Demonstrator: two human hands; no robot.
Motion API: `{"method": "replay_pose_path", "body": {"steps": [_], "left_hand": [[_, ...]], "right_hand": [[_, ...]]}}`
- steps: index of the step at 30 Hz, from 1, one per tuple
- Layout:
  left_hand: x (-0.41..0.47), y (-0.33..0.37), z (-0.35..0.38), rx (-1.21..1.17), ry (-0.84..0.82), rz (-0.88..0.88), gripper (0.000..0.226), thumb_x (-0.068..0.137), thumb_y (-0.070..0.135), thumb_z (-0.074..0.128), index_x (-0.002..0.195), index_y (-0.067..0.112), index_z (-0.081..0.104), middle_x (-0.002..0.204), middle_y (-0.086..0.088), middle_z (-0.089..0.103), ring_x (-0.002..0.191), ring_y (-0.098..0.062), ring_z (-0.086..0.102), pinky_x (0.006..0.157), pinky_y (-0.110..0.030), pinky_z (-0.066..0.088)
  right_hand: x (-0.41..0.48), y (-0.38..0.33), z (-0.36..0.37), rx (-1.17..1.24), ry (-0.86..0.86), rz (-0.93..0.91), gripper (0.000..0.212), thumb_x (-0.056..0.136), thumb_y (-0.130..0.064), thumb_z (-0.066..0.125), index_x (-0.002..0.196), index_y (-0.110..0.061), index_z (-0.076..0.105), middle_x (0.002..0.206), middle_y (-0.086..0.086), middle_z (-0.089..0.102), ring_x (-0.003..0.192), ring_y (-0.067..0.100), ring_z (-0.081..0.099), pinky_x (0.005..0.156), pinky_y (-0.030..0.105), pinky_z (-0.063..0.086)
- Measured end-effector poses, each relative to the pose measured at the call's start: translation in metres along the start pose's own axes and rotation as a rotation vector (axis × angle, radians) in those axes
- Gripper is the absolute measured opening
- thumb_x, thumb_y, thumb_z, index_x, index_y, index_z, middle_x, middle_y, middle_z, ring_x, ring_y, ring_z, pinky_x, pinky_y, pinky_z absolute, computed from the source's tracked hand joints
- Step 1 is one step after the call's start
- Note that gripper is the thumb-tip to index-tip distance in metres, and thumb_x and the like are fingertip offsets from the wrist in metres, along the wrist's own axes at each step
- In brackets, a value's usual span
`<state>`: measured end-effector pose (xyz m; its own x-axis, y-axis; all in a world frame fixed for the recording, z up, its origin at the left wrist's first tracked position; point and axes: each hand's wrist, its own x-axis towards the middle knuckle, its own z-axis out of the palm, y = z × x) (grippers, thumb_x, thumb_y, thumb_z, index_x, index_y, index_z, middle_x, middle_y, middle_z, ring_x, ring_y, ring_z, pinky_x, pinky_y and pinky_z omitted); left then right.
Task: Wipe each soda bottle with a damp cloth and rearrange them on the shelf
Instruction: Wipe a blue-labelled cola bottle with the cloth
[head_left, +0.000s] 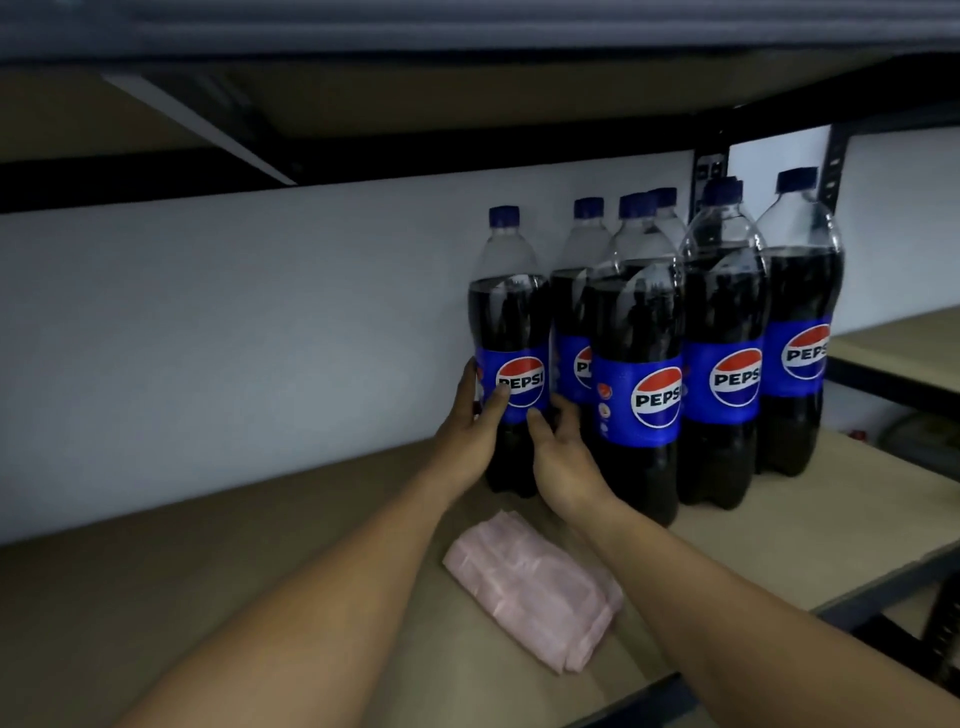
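Grasping: both hands clasp the same bottle, one on each side of its label.
Left hand (470, 431): wrapped round the left side of the leftmost soda bottle (511, 322), thumb lying across the front of the blue label, fingers going out of sight behind it.
Right hand (561, 462): holding the same bottle from the right, thumb up against the lower edge of the label, fingers tucked into the gap between this bottle and its neighbour.
Leftmost soda bottle: upright, blue cap on, dark drink inside, label facing near; its base is down at the shelf board (208, 571), close to the far wall (260, 312).
Other soda bottles (636, 332): at least five more, upright and packed close together just right of the held one, some in front and some behind, all with blue caps and the same label.
Cloth (535, 587): pale pink, folded into a pad, lying on the shelf board near the front edge, between the two forearms; neither hand touches it.
Shelf board: brown, bare to the left of the bottles.
Upper shelf (363, 104): dark-framed, overhanging the whole scene.
Metal post (706, 166): black, slotted, standing behind the bottles on the right.
Neighbouring shelf (904, 343): a second brown board, far right, set slightly higher.
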<state>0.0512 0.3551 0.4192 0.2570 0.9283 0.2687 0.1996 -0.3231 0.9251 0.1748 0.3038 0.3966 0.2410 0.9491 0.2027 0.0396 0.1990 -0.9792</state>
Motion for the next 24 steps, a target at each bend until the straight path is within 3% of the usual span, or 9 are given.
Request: {"method": "replay_pose_path", "body": {"steps": [3,6,9,11,14,17,20,24], "left_hand": [[-0.003,0.001,-0.002,0.029,0.046,0.007,0.062,0.108,0.051,0.042,0.163,0.044,0.014,0.151,0.009,0.05,0.126,-0.003,0.048,0.076,0.0,0.037],[-0.008,-0.005,-0.015,0.026,0.086,0.02,0.063,0.106,0.055,0.044,0.162,0.046,0.017,0.145,0.013,0.052,0.131,-0.008,0.052,0.087,-0.009,0.041],[-0.019,-0.005,-0.033,0.045,0.106,0.023,0.061,0.104,0.055,0.047,0.158,0.05,0.019,0.143,0.011,0.053,0.128,-0.01,0.054,0.097,-0.021,0.044],[-0.03,-0.004,-0.047,0.058,0.137,0.022,0.053,0.104,0.054,0.049,0.149,0.058,0.021,0.138,0.013,0.054,0.12,-0.007,0.056,0.091,-0.018,0.045],[-0.045,-0.005,-0.069,0.075,0.159,0.013,0.05,0.104,0.054,0.049,0.145,0.059,0.022,0.137,0.013,0.053,0.119,-0.007,0.055,0.088,-0.016,0.046],[-0.061,-0.003,-0.087,0.044,0.169,-0.008,0.057,0.099,0.058,0.05,0.149,0.057,0.022,0.141,0.008,0.054,0.124,-0.012,0.056,0.099,-0.029,0.05],[-0.081,0.0,-0.102,0.024,0.171,-0.009,0.068,0.09,0.064,0.05,0.151,0.055,0.023,0.144,0.006,0.053,0.126,-0.013,0.055,0.104,-0.035,0.051],[-0.105,0.002,-0.112,-0.013,0.167,-0.005,0.071,0.092,0.064,0.051,0.156,0.051,0.024,0.143,0.015,0.052,0.132,-0.011,0.053,0.11,-0.039,0.049]], "right_hand": [[0.004,0.001,0.004,-0.027,-0.005,0.027,0.053,0.112,-0.042,0.045,0.159,-0.031,0.024,0.148,-0.002,0.053,0.132,0.021,0.055,0.115,0.043,0.045],[0.005,0.001,0.009,-0.041,-0.047,0.028,0.048,0.111,-0.045,0.046,0.154,-0.032,0.03,0.144,-0.001,0.056,0.128,0.02,0.059,0.112,0.044,0.049],[0.001,-0.009,0.022,-0.068,-0.122,0.022,0.06,0.11,-0.047,0.046,0.163,-0.034,0.02,0.156,-0.003,0.048,0.139,0.02,0.052,0.115,0.042,0.045],[-0.002,-0.017,0.034,-0.102,-0.176,0.005,0.068,0.108,-0.053,0.047,0.166,-0.04,0.013,0.162,-0.005,0.041,0.147,0.021,0.045,0.12,0.046,0.04],[-0.008,-0.023,0.053,-0.198,-0.254,-0.031,0.061,0.106,-0.058,0.047,0.162,-0.049,0.022,0.159,-0.003,0.047,0.144,0.021,0.048,0.12,0.052,0.041],[-0.02,-0.033,0.066,-0.193,-0.309,-0.022,0.06,0.108,-0.05,0.049,0.162,-0.04,0.024,0.156,-0.004,0.05,0.141,0.019,0.052,0.117,0.044,0.044],[-0.033,-0.042,0.074,-0.181,-0.357,-0.015,0.062,0.108,-0.046,0.05,0.162,-0.036,0.021,0.147,-0.012,0.047,0.135,0.011,0.05,0.104,0.028,0.044],[-0.051,-0.043,0.077,-0.184,-0.406,-0.044,0.066,0.104,-0.052,0.055,0.159,-0.039,0.02,0.157,-0.001,0.051,0.136,0.017,0.056,0.112,0.037,0.048]]}}
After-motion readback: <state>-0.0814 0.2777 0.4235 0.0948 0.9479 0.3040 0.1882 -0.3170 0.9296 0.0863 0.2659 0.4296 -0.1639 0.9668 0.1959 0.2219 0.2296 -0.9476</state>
